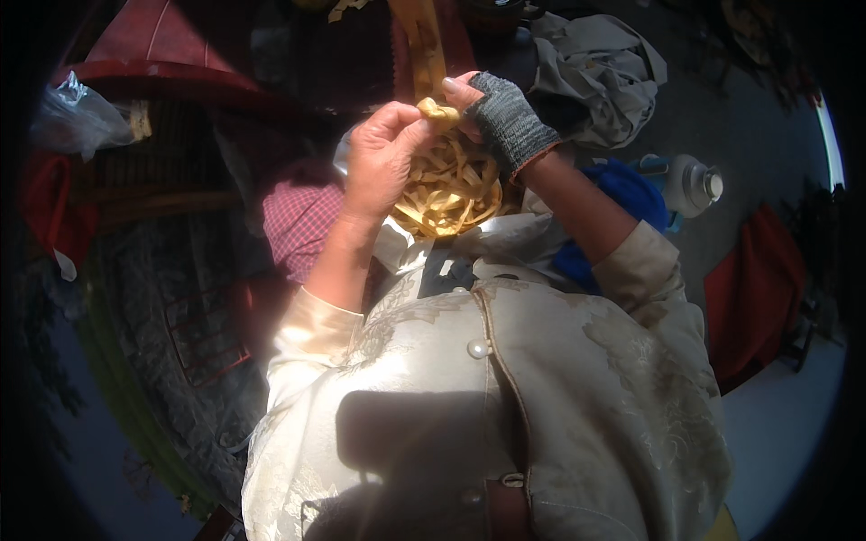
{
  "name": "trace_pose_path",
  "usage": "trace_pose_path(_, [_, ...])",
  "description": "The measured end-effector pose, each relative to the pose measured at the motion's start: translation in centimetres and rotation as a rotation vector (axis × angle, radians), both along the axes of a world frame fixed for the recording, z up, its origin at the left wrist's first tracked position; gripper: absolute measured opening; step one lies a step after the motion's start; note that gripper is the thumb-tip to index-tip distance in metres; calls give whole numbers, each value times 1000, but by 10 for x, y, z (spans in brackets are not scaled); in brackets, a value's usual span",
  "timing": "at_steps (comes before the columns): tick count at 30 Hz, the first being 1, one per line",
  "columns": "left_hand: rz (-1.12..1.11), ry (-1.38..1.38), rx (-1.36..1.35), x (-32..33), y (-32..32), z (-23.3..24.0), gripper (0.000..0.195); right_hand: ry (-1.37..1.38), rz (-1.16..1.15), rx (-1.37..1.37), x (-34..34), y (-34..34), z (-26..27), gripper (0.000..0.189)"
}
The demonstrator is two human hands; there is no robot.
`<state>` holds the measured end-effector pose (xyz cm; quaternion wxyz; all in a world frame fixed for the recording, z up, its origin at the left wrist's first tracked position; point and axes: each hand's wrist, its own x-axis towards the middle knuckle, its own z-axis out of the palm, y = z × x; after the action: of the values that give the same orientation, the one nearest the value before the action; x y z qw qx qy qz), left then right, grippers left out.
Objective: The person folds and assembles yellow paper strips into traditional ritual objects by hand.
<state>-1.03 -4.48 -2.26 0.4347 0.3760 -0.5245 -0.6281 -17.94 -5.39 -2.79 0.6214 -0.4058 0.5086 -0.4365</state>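
Observation:
My left hand (385, 152) pinches the left end of a small folded or knotted piece of yellowish-tan strip (440, 113) between thumb and fingers. At its right side is my right hand (497, 111) in a dark grey fingerless knit glove, its thumb raised and its fingers closed against the piece. A wide band of similar tan strip (423, 47) runs away from me beyond the hands. Below them, a tangled heap of tan strips (453, 182) lies in a whitish bag or cloth (500, 233) on my lap. The strips' material cannot be told.
A red surface with a raised rim (162, 71) stands ahead to the left, beside a clear plastic bag (81, 118). Crumpled grey-beige cloth (595, 78) lies ahead right. To the right are blue cloth (626, 193), a whitish bottle-like container (690, 186) and red cloth (758, 297).

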Motion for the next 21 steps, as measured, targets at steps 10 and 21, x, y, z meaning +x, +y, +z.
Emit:
trace_pose_path(10, [340, -567, -555, 36, -14, 14, 26, 228, -245, -233, -29, -17, 0, 24])
trace_pose_path(21, [104, -954, -898, 3, -4, -14, 24, 450, 122, -362, 13, 7, -21, 34])
